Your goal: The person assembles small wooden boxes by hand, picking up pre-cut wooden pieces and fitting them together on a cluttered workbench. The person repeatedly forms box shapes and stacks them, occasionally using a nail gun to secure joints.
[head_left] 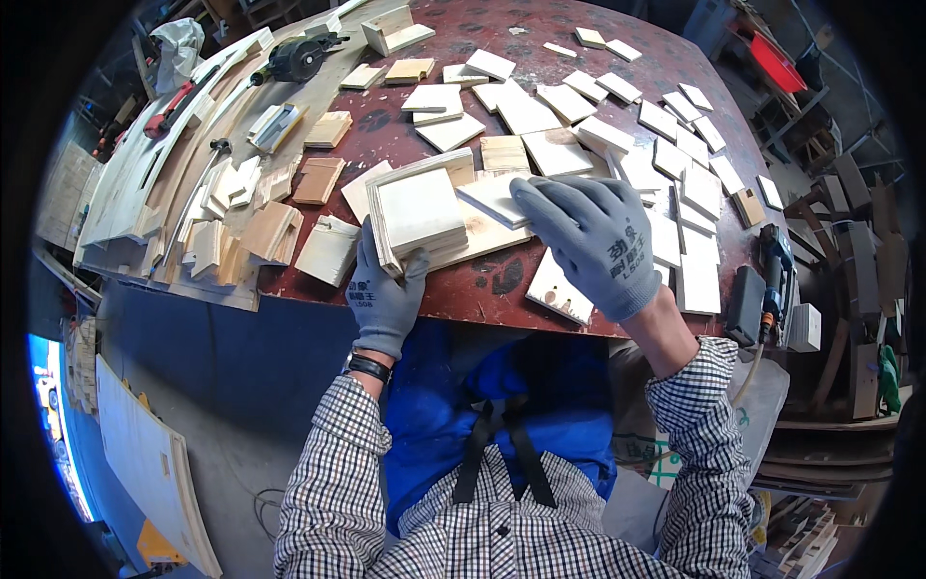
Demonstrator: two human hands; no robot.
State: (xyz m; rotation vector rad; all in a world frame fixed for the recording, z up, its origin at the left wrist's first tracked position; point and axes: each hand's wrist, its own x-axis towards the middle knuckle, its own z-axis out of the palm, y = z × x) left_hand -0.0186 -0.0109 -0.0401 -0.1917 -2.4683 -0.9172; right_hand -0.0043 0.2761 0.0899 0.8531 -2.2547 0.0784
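My left hand, in a grey work glove, is closed on the near left corner of a small plywood box, its thumb against the front side. The box rests tilted at the near edge of the dark red table. In my right hand, also gloved, the fingers and thumb pinch the right end of a pale rectangular wood piece. That piece's left end lies close beside the box; whether they touch I cannot tell. A longer light board lies under both. Another wood block sits below my right hand.
Many loose wood blocks spread over the table's middle and right. A circular saw and a red-handled tool rest on boards at the left. A nail gun with a hose lies at the right edge. Stacked scrap wood stands beyond.
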